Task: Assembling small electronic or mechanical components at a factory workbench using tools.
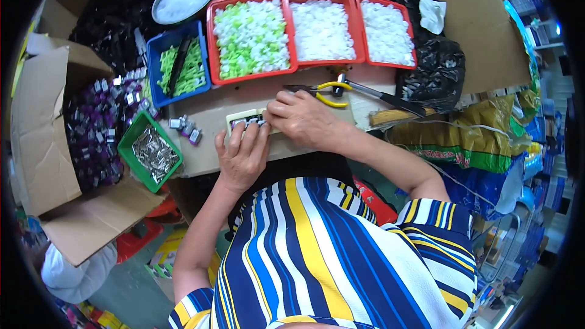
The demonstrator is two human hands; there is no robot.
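Cream holder: lying slightly above and left of frame centre.
Long axis: running left to right, tilting slightly upward rightward.
Left hand: reaching from below, curling slightly spread fingers over the holder's lower edge.
Right hand: covering the holder's right end, bunching fingers; pinching or merely pressing, cannot tell.
Nearer hand: not differing clearly, touching from below and right.
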